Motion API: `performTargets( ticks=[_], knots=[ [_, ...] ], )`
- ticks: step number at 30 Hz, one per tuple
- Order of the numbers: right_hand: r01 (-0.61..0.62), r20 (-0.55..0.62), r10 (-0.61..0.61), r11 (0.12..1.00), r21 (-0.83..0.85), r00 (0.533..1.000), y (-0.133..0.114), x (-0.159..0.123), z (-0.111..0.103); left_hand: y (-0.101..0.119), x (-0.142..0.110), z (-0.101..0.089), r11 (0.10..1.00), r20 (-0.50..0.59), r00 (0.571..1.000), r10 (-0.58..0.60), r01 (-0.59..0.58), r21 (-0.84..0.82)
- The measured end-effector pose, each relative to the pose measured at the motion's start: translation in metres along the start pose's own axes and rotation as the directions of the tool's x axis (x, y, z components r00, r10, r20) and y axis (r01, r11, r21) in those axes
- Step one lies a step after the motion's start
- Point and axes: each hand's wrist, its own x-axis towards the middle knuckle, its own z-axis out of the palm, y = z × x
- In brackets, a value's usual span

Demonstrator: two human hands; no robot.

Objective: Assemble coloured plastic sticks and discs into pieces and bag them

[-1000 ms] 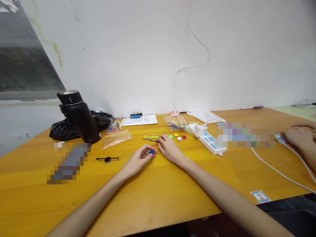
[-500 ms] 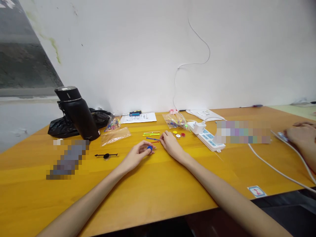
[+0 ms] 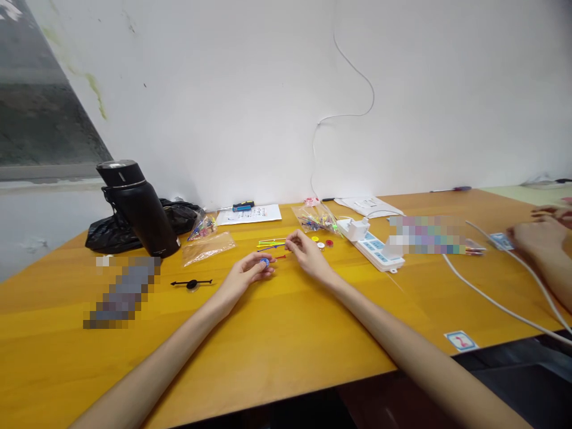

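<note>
A small blue round disc (image 3: 264, 262) is pinched between the thumb and fingers of my left hand (image 3: 245, 273), just above the tabletop. The fingertips of my right hand (image 3: 306, 253) are closed on the right end of a thin blue arrow-shaped pointer (image 3: 270, 247). A red pointer (image 3: 280, 257), partly hidden by my left fingers, lies between the hands. Behind them are yellow pointers (image 3: 268, 243). Yellow (image 3: 315, 239), white (image 3: 320, 245) and red discs (image 3: 329, 243) sit right of my right hand. A black pointer with a round centre (image 3: 192, 284) lies to the left.
A black bottle (image 3: 143, 211) stands at the left by a black plastic bag (image 3: 181, 214). Clear bags of small coloured parts (image 3: 313, 219) lie toward the wall. A white power strip (image 3: 378, 253) and cables are at right, near another person's hand (image 3: 536, 238).
My right hand has raised the right end of the blue pointer. My left hand has turned the blue disc so its face shows more, and shifted slightly left.
</note>
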Motion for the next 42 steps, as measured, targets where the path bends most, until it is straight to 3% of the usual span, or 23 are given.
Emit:
performTargets(
  ticks=[2,5,12,18,24,34,42],
  knots=[
    [-0.026,0.013,0.024,0.981,0.191,1.000,-0.003,0.001,0.004,0.001,-0.001,-0.001,0.999,-0.016,1.000,-0.016,0.015,-0.051],
    [-0.074,0.048,0.062,0.952,0.297,0.997,-0.007,-0.001,0.009,0.002,0.000,-0.002,0.995,-0.041,0.999,-0.023,0.019,-0.099],
    [-0.132,0.233,0.077,0.964,0.231,0.969,-0.021,-0.011,0.013,0.004,0.003,-0.007,0.999,-0.092,0.995,0.022,-0.026,-0.047],
    [-0.149,0.236,0.095,0.963,0.224,0.967,-0.029,-0.016,0.017,0.000,0.004,-0.005,0.999,-0.044,0.998,0.047,-0.047,0.010],
    [-0.163,0.305,0.081,0.953,0.254,0.949,-0.036,-0.020,0.019,0.001,0.005,-0.006,0.992,-0.072,0.993,0.098,-0.092,0.090],
    [-0.148,0.268,0.102,0.976,0.160,0.958,-0.037,-0.020,0.019,0.005,0.003,-0.003,0.991,-0.059,0.996,0.066,-0.058,0.117],
    [-0.105,0.239,0.081,0.990,0.090,0.968,-0.042,-0.021,0.018,0.005,0.003,-0.001,0.972,-0.052,0.986,0.156,-0.144,0.184]
  ],
)
